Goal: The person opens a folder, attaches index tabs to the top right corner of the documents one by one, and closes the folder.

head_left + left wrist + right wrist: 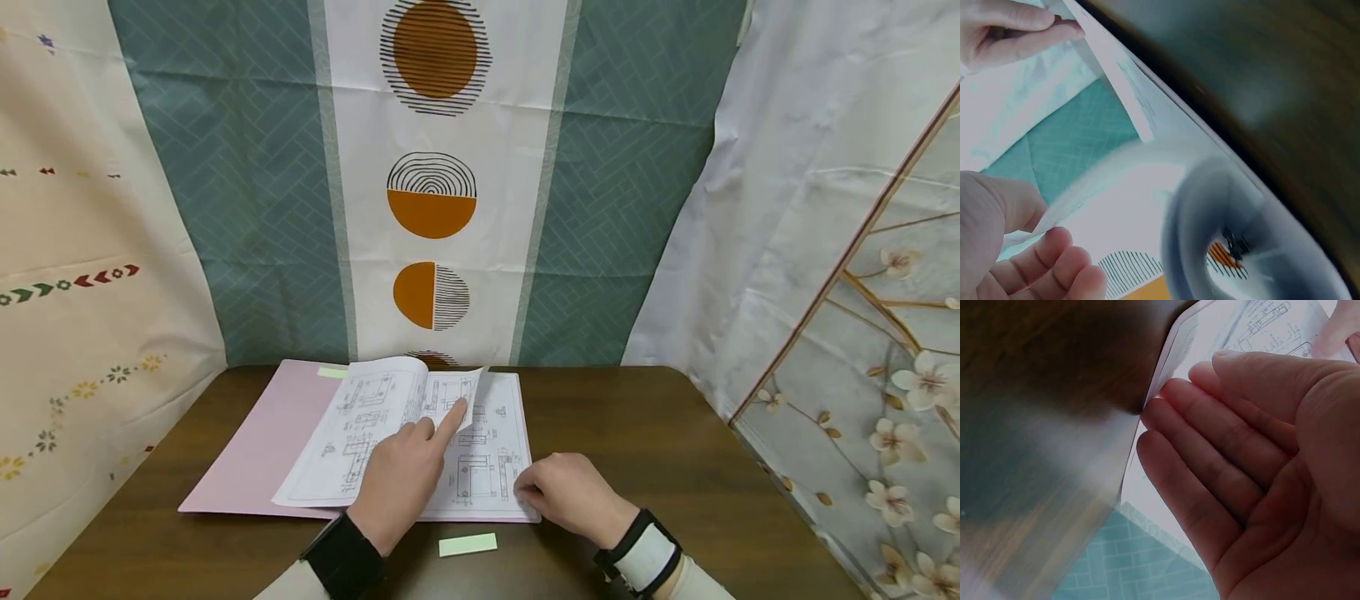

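Note:
A stack of white sheets printed with technical drawings lies in an opened pink folder. My left hand reaches over the stack and pinches a page near its upper right edge. In the left wrist view this page bends up in a curve, its edge between thumb and fingers. My right hand is at the stack's lower right corner. Its fingers are loosely extended at the edge of the sheets in the right wrist view, with the thumb apart from them.
A pale green strip lies on the brown table in front of the folder. Another green strip sits at the folder's upper edge. Behind the table hangs a green and white patterned cloth, with more fabric on both sides.

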`<state>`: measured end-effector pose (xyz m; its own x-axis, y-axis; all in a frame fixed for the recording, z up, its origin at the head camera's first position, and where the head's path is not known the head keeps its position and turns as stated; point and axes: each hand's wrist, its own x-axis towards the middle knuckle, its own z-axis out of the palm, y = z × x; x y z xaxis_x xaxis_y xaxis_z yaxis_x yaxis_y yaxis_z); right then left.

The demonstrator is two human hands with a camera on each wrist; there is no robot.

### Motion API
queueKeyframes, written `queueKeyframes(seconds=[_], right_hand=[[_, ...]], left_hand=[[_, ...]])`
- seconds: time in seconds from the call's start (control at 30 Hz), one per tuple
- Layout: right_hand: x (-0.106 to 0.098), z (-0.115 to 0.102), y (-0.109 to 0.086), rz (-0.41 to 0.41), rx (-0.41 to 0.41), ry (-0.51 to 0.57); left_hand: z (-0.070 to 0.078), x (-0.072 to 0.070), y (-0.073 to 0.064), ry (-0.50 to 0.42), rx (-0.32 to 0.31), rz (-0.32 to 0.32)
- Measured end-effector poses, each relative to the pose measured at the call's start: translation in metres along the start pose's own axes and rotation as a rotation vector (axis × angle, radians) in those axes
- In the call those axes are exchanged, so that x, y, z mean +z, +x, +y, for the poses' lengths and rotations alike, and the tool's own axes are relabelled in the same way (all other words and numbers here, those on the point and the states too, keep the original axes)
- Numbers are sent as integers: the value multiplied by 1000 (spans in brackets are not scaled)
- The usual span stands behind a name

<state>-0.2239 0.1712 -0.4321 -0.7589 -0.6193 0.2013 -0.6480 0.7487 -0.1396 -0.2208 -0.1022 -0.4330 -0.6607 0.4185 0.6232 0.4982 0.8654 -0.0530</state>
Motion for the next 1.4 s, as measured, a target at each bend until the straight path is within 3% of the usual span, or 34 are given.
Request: queueKeyframes(seconds=[0.2,0.43,0.67,1.4], right_hand=[[-2,-5,8,-16,24,-18],[0,-9,6,14,26,-47],[4,-11,2,-10,53,-14],[-2,-11,3,-5,59,-20]], left_hand=[[-15,-9,-8,57,55,30],[-25,-15,-19,90,55,12],[-35,-20,-33,132,23,-72],[-46,-20,-36,225,-64,-252]])
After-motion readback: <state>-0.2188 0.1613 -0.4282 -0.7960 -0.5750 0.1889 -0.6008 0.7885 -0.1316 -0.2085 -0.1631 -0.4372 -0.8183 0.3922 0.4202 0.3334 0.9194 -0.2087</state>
